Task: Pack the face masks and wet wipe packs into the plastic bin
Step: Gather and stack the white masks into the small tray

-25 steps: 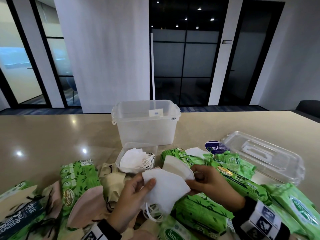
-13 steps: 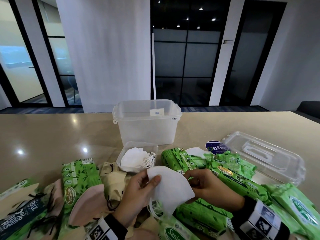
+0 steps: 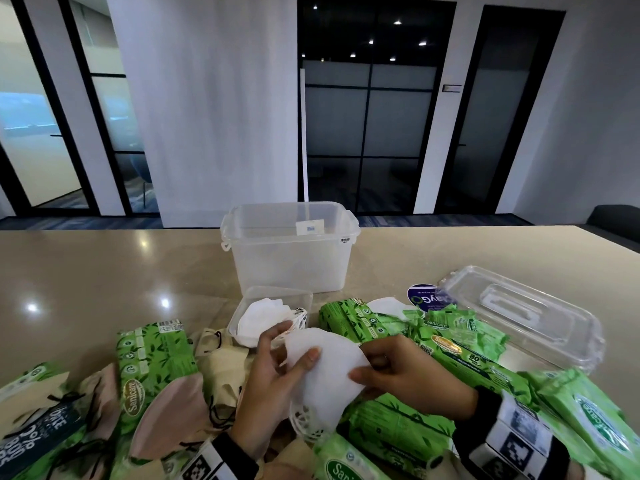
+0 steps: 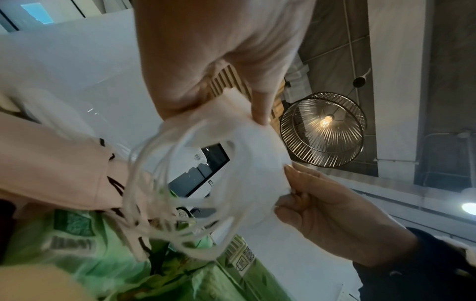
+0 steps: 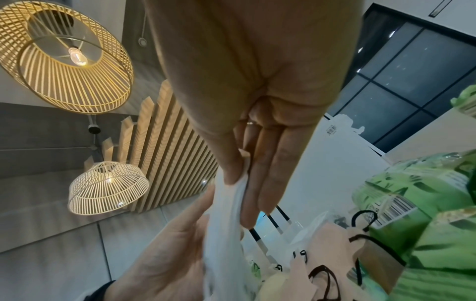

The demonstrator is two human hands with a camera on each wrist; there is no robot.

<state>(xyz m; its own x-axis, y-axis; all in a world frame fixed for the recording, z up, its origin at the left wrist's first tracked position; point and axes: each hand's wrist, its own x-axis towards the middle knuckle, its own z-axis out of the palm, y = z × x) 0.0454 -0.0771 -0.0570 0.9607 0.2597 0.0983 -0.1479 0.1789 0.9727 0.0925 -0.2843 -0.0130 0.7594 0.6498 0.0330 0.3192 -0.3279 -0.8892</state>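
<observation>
Both hands hold a stack of white face masks (image 3: 325, 372) above the pile at the table's near edge. My left hand (image 3: 277, 379) pinches its left side with thumb on top, and my right hand (image 3: 394, 372) pinches the right edge. In the left wrist view the white masks (image 4: 257, 163) trail several ear loops. The right wrist view shows the white masks (image 5: 226, 224) edge-on between thumb and fingers. The clear plastic bin (image 3: 291, 251) stands open farther back. Green wet wipe packs (image 3: 156, 358) lie all around, with beige and pink masks (image 3: 173, 414) at the left.
A small clear tray (image 3: 304, 297) holding more white masks sits just before the bin. The bin's clear lid (image 3: 523, 313) lies at the right, beside a blue round sticker (image 3: 420, 297). Another white mask (image 3: 391, 304) rests on the wipe packs.
The white masks have been brought together into one stack and turned flatter; both hands have shifted a little toward the small tray.
</observation>
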